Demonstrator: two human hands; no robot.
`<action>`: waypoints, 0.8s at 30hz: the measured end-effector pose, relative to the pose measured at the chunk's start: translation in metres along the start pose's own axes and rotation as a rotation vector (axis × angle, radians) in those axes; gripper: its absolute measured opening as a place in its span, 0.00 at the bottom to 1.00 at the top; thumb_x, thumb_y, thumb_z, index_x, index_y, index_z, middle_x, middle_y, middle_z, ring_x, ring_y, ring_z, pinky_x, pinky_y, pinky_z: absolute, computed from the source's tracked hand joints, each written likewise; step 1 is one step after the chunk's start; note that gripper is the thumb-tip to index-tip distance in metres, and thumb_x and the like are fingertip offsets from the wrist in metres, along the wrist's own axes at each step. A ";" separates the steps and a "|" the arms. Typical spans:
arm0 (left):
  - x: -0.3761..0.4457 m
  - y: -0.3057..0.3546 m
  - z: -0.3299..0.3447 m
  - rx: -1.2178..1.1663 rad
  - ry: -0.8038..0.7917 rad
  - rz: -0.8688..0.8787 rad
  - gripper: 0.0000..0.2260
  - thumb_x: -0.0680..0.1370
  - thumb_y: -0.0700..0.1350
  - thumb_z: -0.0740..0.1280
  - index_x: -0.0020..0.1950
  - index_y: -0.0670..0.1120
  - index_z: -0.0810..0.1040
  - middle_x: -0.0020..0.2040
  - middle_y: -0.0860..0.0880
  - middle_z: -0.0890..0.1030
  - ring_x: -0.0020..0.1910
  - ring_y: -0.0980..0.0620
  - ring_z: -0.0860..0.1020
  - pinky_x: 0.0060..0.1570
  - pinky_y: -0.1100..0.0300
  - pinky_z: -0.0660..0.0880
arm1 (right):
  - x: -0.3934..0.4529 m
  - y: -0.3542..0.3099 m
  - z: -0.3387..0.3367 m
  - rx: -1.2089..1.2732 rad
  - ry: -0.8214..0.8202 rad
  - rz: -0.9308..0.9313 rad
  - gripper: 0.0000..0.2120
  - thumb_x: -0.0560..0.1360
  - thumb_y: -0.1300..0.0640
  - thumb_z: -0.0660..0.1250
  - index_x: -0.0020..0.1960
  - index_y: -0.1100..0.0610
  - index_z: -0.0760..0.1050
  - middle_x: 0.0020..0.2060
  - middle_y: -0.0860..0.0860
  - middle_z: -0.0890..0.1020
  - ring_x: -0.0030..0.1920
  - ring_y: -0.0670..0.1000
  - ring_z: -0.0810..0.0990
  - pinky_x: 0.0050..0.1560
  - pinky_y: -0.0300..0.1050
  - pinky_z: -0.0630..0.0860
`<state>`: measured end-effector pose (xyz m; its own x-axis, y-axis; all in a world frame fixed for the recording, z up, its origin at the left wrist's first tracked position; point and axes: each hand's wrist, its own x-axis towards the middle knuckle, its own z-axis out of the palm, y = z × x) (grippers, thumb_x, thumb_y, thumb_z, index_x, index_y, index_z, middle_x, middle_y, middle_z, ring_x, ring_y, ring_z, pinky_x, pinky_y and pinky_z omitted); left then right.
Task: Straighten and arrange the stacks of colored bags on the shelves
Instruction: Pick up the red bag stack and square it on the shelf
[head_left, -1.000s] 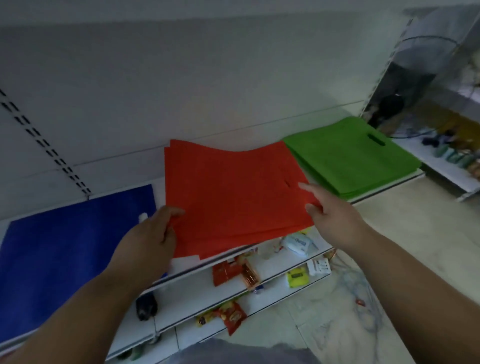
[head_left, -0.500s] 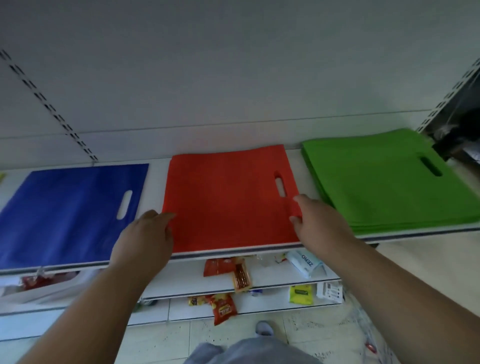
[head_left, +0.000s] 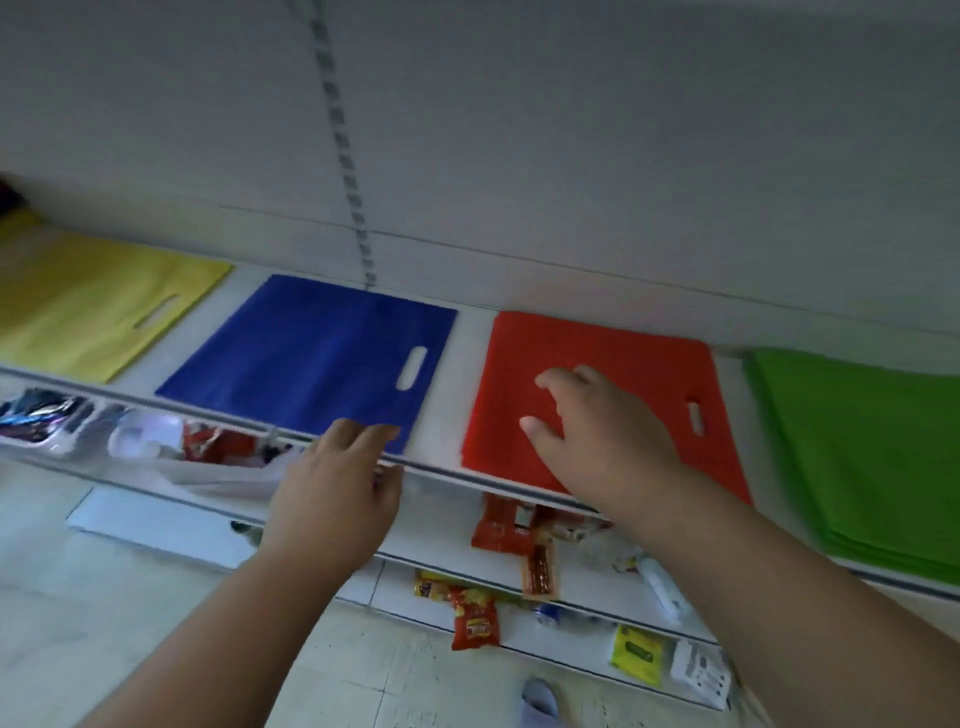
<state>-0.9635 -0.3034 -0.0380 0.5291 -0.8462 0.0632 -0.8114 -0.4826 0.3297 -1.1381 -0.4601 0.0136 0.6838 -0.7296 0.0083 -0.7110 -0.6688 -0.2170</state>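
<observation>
The red stack of bags (head_left: 613, 395) lies flat on the white shelf (head_left: 470, 358), right of centre in the head view, its cut-out handle slot at its 3 o'clock edge and its front corner reaching the shelf lip. The right hand (head_left: 597, 441) rests over the stack's near-left part, palm down, forearm running in from 5 o'clock; its fingers are spread and gently bent toward 11 o'clock, lying on the top bag and closed round nothing. At 9 o'clock from the red stack, apart from it with bare shelf between, lies the blue stack of bags (head_left: 311, 353), its slot also on the right-hand side. The left hand (head_left: 337, 493) comes in from 7 o'clock, back of the hand up, fingers fairly straight with the tips touching the blue stack's near right corner at the shelf lip; whether the thumb pinches the edge from beneath cannot be told. Further toward 9 o'clock sits the yellow stack of bags (head_left: 98, 301), blurred. At 3 o'clock from the red one, just beside it, is the thicker green stack of bags (head_left: 862, 447). Below, the lower shelves (head_left: 182, 525) carry snack packets (head_left: 472, 618) and small packaged goods.
</observation>
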 end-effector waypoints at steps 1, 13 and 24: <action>-0.011 -0.021 -0.008 -0.012 0.011 -0.037 0.18 0.79 0.53 0.63 0.69 0.55 0.71 0.62 0.51 0.74 0.57 0.48 0.76 0.55 0.53 0.74 | 0.006 -0.030 0.002 0.009 -0.009 -0.066 0.20 0.78 0.43 0.61 0.65 0.51 0.70 0.56 0.52 0.75 0.54 0.57 0.78 0.52 0.52 0.76; -0.137 -0.329 -0.120 -0.023 0.145 -0.389 0.16 0.79 0.52 0.63 0.67 0.57 0.74 0.52 0.57 0.77 0.51 0.54 0.77 0.49 0.58 0.73 | 0.043 -0.400 0.059 0.207 -0.053 -0.515 0.18 0.78 0.41 0.60 0.65 0.47 0.70 0.54 0.49 0.75 0.51 0.54 0.77 0.49 0.52 0.76; -0.109 -0.498 -0.179 -0.050 0.257 -0.567 0.14 0.80 0.51 0.62 0.65 0.57 0.74 0.50 0.60 0.77 0.43 0.58 0.73 0.45 0.61 0.69 | 0.144 -0.573 0.107 0.264 -0.039 -0.654 0.19 0.78 0.42 0.63 0.66 0.47 0.72 0.52 0.47 0.75 0.48 0.51 0.77 0.44 0.46 0.73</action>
<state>-0.5729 0.0690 -0.0407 0.9218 -0.3775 0.0879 -0.3778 -0.8244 0.4214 -0.6152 -0.1666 0.0343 0.9662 -0.1811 0.1835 -0.0925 -0.9078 -0.4090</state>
